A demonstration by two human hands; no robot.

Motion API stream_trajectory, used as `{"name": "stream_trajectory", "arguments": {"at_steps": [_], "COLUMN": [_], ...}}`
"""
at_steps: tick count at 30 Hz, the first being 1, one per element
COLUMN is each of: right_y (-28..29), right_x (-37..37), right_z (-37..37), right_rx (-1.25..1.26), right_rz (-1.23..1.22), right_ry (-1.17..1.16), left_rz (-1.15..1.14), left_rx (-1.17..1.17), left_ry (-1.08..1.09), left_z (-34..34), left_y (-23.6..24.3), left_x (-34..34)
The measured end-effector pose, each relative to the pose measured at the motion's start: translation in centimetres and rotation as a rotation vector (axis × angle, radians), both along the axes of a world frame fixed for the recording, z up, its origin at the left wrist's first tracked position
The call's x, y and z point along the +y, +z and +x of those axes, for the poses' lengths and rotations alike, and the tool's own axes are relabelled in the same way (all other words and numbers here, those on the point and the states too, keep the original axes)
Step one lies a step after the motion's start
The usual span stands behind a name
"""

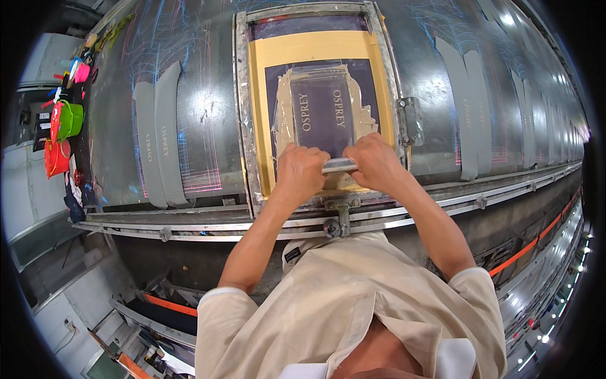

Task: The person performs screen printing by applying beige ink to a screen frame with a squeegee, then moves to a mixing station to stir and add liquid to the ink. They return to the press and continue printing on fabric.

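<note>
Both fists are wrapped round the bar of a squeegee (339, 165) at the near end of a printing screen. My left hand (302, 170) grips its left end and my right hand (377, 163) its right end. The screen's worn metal frame (242, 101) lies flat on the table before me. Yellow tape (260, 82) borders the dark purple mesh (322, 120), which carries two pale lines of lettering. Smears of beige ink (283, 120) edge the mesh window on both sides. My hands hide most of the squeegee, and its blade edge cannot be made out.
Grey printed strips (167, 139) lie on the dark table (208, 82) to the left, and more grey strips (478, 114) to the right. A metal rail (208, 228) runs along the near edge. Green (71, 120) and red (57, 159) buckets stand at the far left.
</note>
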State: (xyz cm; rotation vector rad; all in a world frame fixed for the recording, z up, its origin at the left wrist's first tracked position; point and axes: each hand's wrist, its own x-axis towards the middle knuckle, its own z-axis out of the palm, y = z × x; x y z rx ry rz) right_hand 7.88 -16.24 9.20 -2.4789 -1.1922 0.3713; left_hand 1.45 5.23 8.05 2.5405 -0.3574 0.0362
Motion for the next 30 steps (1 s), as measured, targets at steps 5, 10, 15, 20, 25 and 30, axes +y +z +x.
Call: {"name": "stream_trajectory", "arguments": {"at_steps": [5,10,15,20,25,30], "right_y": [0.9,0.4,0.4,0.8,-0.2,1.3], "right_x": [2.3,5.6,6.3,5.9,3.3,0.6], "right_z": [7.3,18.7,20.2,18.6,9.1,-0.2], "right_rx": [-0.101,-0.034,0.152,0.118,0.025,0.098], "right_rz": [-0.072,-0.092,-0.097,-0.023,0.001,0.057], "right_ry": [-0.019,-0.084,-0.144,-0.135,-0.027,-0.014], "left_rz": [0.027,0.157,0.111,0.075,0.016,-0.028], "left_rx": [-0.006,0.021,0.118,0.086,0.044,-0.189], "left_ry": [0.0,0.019,0.042,0.051,0.06,0.023], "left_z": [7.4,19.0,20.4,19.3,8.9,-0.4], "left_y": [1.0,1.5,0.8,0.4,-0.2,0.6], "left_x": [2.2,5.2,5.4,5.1,2.5,0.5]}}
